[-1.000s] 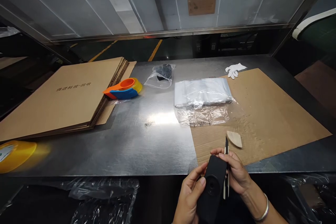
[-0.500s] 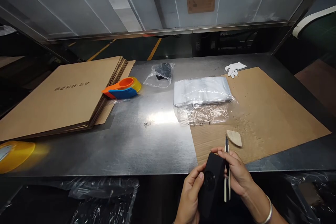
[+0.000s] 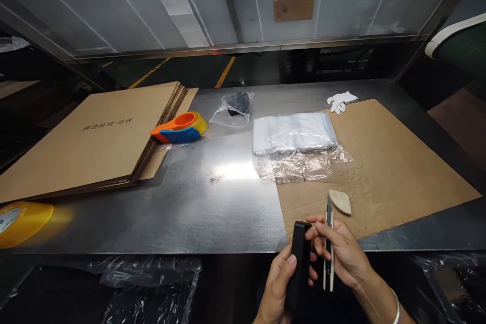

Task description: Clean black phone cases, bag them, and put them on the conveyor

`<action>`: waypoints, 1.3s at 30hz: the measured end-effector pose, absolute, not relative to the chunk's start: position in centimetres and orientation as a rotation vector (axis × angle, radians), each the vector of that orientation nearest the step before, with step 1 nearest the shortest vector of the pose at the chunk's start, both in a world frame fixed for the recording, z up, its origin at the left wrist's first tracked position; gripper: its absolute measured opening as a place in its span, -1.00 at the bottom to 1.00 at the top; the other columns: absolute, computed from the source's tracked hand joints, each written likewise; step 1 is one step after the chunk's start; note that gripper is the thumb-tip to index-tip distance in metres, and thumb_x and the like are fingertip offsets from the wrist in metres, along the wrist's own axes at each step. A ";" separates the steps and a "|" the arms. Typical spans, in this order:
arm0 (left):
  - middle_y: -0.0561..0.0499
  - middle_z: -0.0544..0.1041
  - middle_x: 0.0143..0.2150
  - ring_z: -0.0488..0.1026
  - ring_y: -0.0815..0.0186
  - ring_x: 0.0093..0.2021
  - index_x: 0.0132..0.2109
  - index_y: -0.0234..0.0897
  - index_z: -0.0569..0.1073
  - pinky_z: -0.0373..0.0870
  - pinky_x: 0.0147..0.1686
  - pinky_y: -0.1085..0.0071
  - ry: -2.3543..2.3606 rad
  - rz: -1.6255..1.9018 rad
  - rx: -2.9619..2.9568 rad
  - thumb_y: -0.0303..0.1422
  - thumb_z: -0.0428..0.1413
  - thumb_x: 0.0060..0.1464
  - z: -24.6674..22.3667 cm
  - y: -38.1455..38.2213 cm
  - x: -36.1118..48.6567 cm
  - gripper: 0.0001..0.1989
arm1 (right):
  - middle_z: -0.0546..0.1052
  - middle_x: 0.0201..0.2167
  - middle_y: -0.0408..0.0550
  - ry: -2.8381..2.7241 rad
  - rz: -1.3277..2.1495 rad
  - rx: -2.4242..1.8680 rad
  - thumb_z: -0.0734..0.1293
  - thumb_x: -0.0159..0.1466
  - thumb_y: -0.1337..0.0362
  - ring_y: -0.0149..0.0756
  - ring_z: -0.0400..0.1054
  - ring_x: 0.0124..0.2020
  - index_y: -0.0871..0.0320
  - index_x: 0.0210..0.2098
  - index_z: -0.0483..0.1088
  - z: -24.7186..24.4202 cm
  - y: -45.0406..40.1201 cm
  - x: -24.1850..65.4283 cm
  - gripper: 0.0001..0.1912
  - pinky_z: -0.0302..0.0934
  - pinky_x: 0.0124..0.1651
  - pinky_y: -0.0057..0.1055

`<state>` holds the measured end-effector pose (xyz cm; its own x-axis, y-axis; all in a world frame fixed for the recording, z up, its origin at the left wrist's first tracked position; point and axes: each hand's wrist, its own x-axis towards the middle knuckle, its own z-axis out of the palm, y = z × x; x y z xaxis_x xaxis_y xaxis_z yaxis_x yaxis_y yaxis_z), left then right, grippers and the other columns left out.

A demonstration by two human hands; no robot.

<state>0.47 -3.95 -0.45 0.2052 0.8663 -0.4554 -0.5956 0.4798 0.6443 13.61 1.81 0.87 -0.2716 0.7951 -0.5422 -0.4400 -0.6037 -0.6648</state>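
Note:
My left hand (image 3: pixel 280 281) is wrapped round a long black case-like part (image 3: pixel 299 263), now seen on its narrow side, at the table's front edge. My right hand (image 3: pixel 341 248) holds a slim white-and-black knife-like tool (image 3: pixel 328 258) upright, its dark tip pointing away from me. Fingertips of my right hand are at the upper end of the black part. Just beyond the tool's tip, a pale wedge-shaped piece (image 3: pixel 340 202) lies on a flat cardboard sheet (image 3: pixel 398 162).
Clear plastic bags (image 3: pixel 294 132) are stacked at the middle, with a white glove (image 3: pixel 341 102) behind right. To the left are cardboard sheets (image 3: pixel 114 136), an orange-blue tape dispenser (image 3: pixel 180 129) and a yellow tape roll (image 3: pixel 26 224). A bagged black item (image 3: pixel 239 105) lies at the back.
The black part has turned in my left hand from its broad face with a round recess to its narrow side. My right fingertips have shifted along with it. The view has moved slightly.

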 end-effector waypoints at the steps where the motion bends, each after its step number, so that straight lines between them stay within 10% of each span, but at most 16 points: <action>1: -0.16 0.50 -0.31 0.39 0.32 -0.47 -0.15 -0.39 0.50 0.29 -0.47 0.43 0.881 1.041 0.350 -0.13 0.10 0.00 -0.4 -3.9 0.4 -0.60 | 0.50 -0.50 -0.12 -0.510 1.954 -1.146 0.40 0.09 0.15 -0.59 0.17 -0.73 0.22 -0.25 0.36 0.9 1.8 13.6 -0.68 -0.02 -0.68 -0.60; 8: -0.19 0.52 -0.43 0.41 0.35 -0.53 -0.29 -0.47 0.52 0.30 -0.51 0.49 0.817 0.977 0.260 -0.06 -0.03 0.08 -0.9 -4.2 0.1 -0.50 | 0.31 -0.68 -0.25 -0.969 1.706 -1.388 0.29 0.19 0.00 -0.53 0.10 -0.71 0.22 -0.14 0.37 0.6 1.7 14.4 -0.58 -0.03 -0.64 -0.56; 15: -0.32 0.56 -0.37 0.46 0.34 -0.61 -0.22 -0.51 0.51 0.19 -0.71 0.59 0.616 0.773 0.164 -0.05 -0.19 0.15 -0.7 -3.7 -0.8 -0.41 | 0.44 -0.23 -0.03 -1.771 1.477 -1.254 0.28 0.23 0.13 -0.20 0.32 -0.19 0.06 -0.01 0.39 0.8 2.6 15.9 -0.65 0.20 -0.14 -0.31; 23: -0.14 0.55 -0.27 0.50 0.28 -0.37 -0.21 -0.37 0.50 0.42 -0.36 0.45 0.680 1.228 -0.134 -0.06 -0.01 0.10 0.3 -2.3 -2.0 -0.56 | 0.38 -0.32 -0.12 -1.659 1.261 -1.259 0.34 0.18 0.21 -0.36 0.23 -0.42 0.05 -0.11 0.33 0.1 0.8 16.0 -0.72 0.16 -0.38 -0.44; 28: -0.04 0.54 -0.38 0.44 0.39 -0.48 -0.30 -0.36 0.49 0.35 -0.52 0.54 0.901 1.350 -0.021 -0.26 0.10 0.08 0.3 -2.7 -1.3 -0.79 | 0.36 -0.40 -0.14 -1.472 1.386 -1.328 0.33 0.19 0.16 -0.38 0.22 -0.46 0.07 -0.13 0.32 -0.2 0.4 15.2 -0.73 0.15 -0.39 -0.44; 39: -0.23 0.54 -0.24 0.46 0.27 -0.43 -0.17 -0.43 0.45 0.35 -0.47 0.43 0.987 1.280 0.123 -0.16 -0.04 0.16 1.8 -3.3 -1.6 -0.62 | 0.19 -0.61 -0.28 -1.191 1.529 -1.446 0.33 0.14 0.01 -0.51 0.08 -0.66 0.18 -0.06 0.30 -0.2 0.3 14.8 -0.52 0.05 -0.65 -0.55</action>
